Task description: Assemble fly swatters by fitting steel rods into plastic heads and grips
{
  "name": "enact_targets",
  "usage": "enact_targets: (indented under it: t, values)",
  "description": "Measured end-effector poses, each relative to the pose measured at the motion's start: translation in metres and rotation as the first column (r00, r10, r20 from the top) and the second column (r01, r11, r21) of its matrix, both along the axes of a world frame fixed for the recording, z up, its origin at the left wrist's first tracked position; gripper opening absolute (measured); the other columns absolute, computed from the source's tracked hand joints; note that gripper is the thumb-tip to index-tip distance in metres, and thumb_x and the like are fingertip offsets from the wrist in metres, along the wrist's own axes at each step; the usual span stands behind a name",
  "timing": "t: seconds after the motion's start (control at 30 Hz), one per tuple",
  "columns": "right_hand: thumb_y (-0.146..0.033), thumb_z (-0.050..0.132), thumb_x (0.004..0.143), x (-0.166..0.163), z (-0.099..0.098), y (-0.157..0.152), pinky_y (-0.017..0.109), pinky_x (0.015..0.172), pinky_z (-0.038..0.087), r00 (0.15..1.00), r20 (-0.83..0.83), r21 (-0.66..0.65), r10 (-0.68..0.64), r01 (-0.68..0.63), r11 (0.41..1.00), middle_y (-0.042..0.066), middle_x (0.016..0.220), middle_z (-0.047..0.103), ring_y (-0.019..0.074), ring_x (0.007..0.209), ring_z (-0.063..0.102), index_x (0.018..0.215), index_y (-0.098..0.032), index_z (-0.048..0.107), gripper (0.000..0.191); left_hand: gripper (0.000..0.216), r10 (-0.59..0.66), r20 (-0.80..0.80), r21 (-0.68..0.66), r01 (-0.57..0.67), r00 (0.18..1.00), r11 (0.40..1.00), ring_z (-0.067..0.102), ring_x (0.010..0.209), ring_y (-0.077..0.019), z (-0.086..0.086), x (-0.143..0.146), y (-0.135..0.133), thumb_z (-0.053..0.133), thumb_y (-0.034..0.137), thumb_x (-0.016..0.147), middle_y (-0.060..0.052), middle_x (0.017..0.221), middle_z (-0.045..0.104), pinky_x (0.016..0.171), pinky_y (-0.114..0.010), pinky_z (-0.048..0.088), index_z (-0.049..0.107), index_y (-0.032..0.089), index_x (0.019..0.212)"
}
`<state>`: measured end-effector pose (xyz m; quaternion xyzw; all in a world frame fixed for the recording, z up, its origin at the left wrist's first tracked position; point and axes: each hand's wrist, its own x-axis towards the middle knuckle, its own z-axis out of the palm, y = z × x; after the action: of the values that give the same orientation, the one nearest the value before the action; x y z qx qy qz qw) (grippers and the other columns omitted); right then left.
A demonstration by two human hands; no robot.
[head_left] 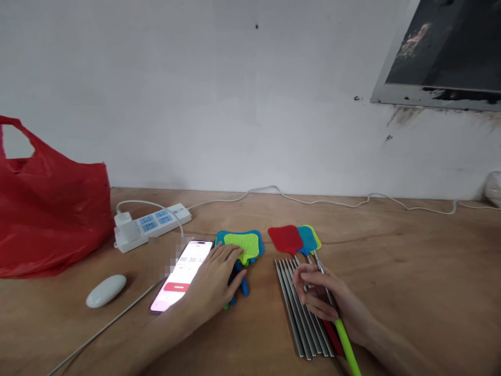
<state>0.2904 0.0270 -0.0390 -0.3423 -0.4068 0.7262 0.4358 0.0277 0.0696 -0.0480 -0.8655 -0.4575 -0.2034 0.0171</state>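
Left hand (pixel 219 277): palm down, its fingers stretched out and slightly parted; the fingertips lay over the lime mesh head (pixel 247 243), and the thumb reached out across the blue handles (pixel 245 287).
Left pile: the lime mesh head sat on top of a blue mesh head (pixel 261 244), the handles running toward the person, partly hidden under the hand.
Right hand (pixel 324 297): fingers curled around the metal rod (pixel 327 293) of a swatter, which passed between thumb and fingers; how firm the hold was, I could not tell.
Lime handle (pixel 346 347): it stuck out below the right hand toward the bottom edge.
Right pile: a red mesh head (pixel 285 239) overlapped a teal mesh head (pixel 307 238), with a yellow-green mesh head (pixel 318 243) behind, all beyond the curled fingers.
Metal sticks (pixel 296 313): side by side, beneath and left of the right fingers; contact was unclear.
Red handle (pixel 332 337): between the sticks and the lime handle.
Phone (pixel 182 282): lit, its right side overlapped by the left hand.
Power strip (pixel 156 222): beyond the phone, near the wall.
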Motion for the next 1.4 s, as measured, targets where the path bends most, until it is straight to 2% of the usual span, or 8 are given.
enact_targets:
  t: [0.2,0.4,0.53,0.63,0.83,0.97,1.23,1.4]
  values:
    - [-0.035,0.071,0.081,0.000,-0.001,0.000,0.016,0.033,0.014,1.000,-0.004,0.000,0.014,-0.014,1.000,0.000,0.064,0.066,-0.0022,0.032,0.020,0.080,-0.014,0.069,0.021,0.053,-0.016,-0.022,-0.046,0.015,1.000,0.999,0.057,0.124,-0.0372,0.002,-0.002,0.001,0.053,0.019,0.082,-0.020,0.133,0.063,0.105,-0.058,0.045,0.053,0.006,0.134]
    - [-0.036,0.071,0.081,-0.001,0.000,0.000,0.015,0.032,0.015,1.000,-0.003,0.007,0.011,-0.011,1.000,0.001,0.062,0.066,-0.0023,0.031,0.020,0.079,-0.014,0.069,0.022,0.043,0.006,-0.003,-0.051,-0.006,1.000,0.999,0.058,0.124,-0.0355,0.001,0.001,0.004,0.049,0.034,0.095,-0.018,0.132,0.064,0.109,-0.058,0.042,0.059,0.008,0.129]
    - [-0.035,0.073,0.079,-0.002,0.002,0.000,0.015,0.032,0.013,1.000,-0.018,0.003,0.013,-0.013,1.000,0.000,0.061,0.066,-0.0024,0.031,0.020,0.079,-0.014,0.069,0.022,0.047,0.005,-0.018,-0.039,-0.006,1.000,0.999,0.058,0.123,-0.0351,-0.001,-0.001,0.004,0.050,0.019,0.086,-0.019,0.131,0.064,0.106,-0.057,0.045,0.058,0.008,0.131]
    - [-0.035,0.073,0.079,-0.002,0.003,0.000,0.015,0.032,0.013,0.999,-0.035,-0.001,0.022,-0.022,1.000,0.000,0.061,0.066,-0.0024,0.030,0.020,0.078,-0.014,0.069,0.021,0.054,-0.007,-0.027,-0.050,0.006,1.000,0.999,0.059,0.122,-0.0359,0.000,-0.003,0.003,0.053,0.014,0.078,-0.019,0.131,0.064,0.104,-0.056,0.047,0.058,0.007,0.131]
    - [-0.035,0.073,0.079,-0.001,0.002,0.000,0.015,0.032,0.013,0.999,-0.033,0.006,0.018,-0.018,1.000,0.000,0.060,0.065,-0.0025,0.030,0.021,0.079,-0.014,0.069,0.021,0.038,-0.015,-0.013,-0.054,0.014,1.000,0.998,0.060,0.118,-0.0340,0.001,-0.004,0.003,0.051,0.035,0.095,-0.015,0.129,0.063,0.103,-0.055,0.047,0.063,0.016,0.127]
    - [-0.035,0.073,0.079,-0.002,0.001,0.000,0.016,0.032,0.013,0.999,-0.029,-0.006,0.013,-0.013,1.000,-0.001,0.061,0.065,-0.0021,0.030,0.021,0.079,-0.014,0.069,0.021,0.044,-0.033,-0.029,-0.032,0.032,0.999,0.999,0.056,0.124,-0.0361,0.001,0.000,0.002,0.052,0.040,0.097,-0.017,0.133,0.060,0.106,-0.057,0.044,0.059,0.014,0.131]
    - [-0.036,0.073,0.078,-0.003,0.003,0.000,0.017,0.032,0.012,1.000,0.007,-0.006,0.000,0.000,1.000,-0.001,0.060,0.064,-0.0015,0.031,0.019,0.078,-0.014,0.068,0.023,0.054,-0.125,-0.124,-0.088,0.115,0.984,0.989,0.042,0.140,-0.0362,0.001,0.022,0.003,0.048,0.047,0.100,-0.017,0.151,0.046,0.112,-0.061,0.035,0.045,0.022,0.148]
    - [-0.035,0.074,0.078,-0.003,0.003,-0.001,0.016,0.032,0.013,1.000,-0.019,-0.027,0.002,-0.002,1.000,-0.001,0.061,0.064,-0.0021,0.031,0.019,0.079,-0.014,0.068,0.022,0.047,-0.136,-0.110,-0.087,0.127,0.985,0.988,0.051,0.132,-0.0364,0.002,0.024,0.003,0.050,0.047,0.099,-0.017,0.140,0.058,0.110,-0.060,0.037,0.060,0.018,0.134]
